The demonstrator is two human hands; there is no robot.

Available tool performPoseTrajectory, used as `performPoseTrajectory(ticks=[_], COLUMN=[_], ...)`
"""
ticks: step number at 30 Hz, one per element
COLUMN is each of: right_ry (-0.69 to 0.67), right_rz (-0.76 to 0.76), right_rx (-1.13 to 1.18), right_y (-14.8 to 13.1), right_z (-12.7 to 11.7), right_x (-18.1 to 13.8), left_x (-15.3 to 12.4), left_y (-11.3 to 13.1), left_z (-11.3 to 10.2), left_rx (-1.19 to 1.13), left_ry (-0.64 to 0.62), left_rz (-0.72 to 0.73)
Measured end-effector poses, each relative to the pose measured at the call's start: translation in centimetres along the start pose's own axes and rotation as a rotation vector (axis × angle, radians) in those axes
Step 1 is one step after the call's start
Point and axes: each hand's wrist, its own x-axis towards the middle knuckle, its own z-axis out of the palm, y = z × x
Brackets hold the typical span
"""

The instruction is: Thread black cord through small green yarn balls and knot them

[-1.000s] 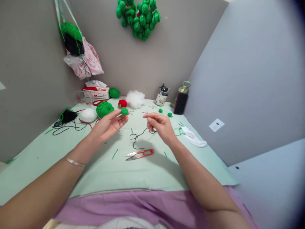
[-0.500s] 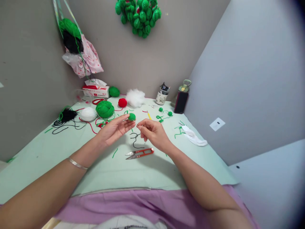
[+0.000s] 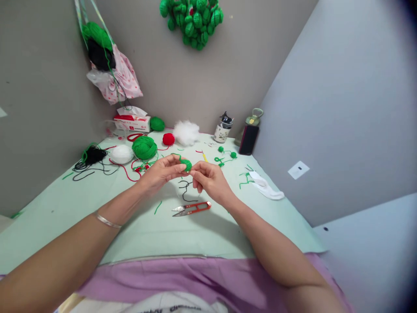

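Observation:
A small green crocheted ball is pinched at the fingertips of my left hand, held above the pale green table cloth. My right hand is closed in a pinch right beside the ball, its fingertips touching it; what it pinches is too small to make out. A black strand of yarn lies on the cloth under both hands. Red-handled thread snips lie just in front of my hands.
Balls of green yarn, white yarn, red yarn, a black yarn tangle and white stuffing sit at the back. A tissue box, a jar and a dark bottle stand by the wall. Green crocheted pieces hang above.
My hands have come together: the left hand brought the green ball rightward and lower, and the right hand moved left to meet it.

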Motion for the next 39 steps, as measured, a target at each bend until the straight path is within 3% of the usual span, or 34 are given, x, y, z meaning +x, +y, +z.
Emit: performPoseTrajectory(ticks=[4,9,13,20,23,26,29,36,39], right_ry=[0.011,0.029,0.058,0.110,0.146,0.184,0.215,0.198,0.187], right_rz=[0.022,0.006,-0.028,-0.106,-0.159,-0.171,-0.179,-0.198,-0.208], right_rx=[0.079,0.102,0.114,0.006,-0.076,-0.107,-0.090,-0.108,-0.086], right_y=[0.5,0.6,0.6,0.6,0.6,0.5,0.5,0.7,0.8], right_z=[0.4,0.3,0.1,0.5,0.7,0.6,0.6,0.9,0.9], right_x=[0.3,0.4,0.4,0.1,-0.1,-0.1,-0.1,-0.3,-0.3], left_x=[0.0,0.1,0.0,-0.6,-0.7,-0.6,-0.5,-0.6,-0.8], left_y=[0.3,1.8,2.8,2.1,1.8,1.9,2.3,3.7,3.6], left_z=[0.1,-0.7,-0.8,0.1,-0.2,-0.7,-0.9,-0.5,0.0], left_rx=[-0.032,-0.306,-0.390,0.124,0.350,0.466,0.309,-0.377,-0.377], left_ry=[0.067,0.155,0.146,0.097,0.023,0.043,0.109,0.163,0.130], left_rz=[0.050,0.089,0.065,0.125,0.151,0.179,0.183,0.131,0.090])
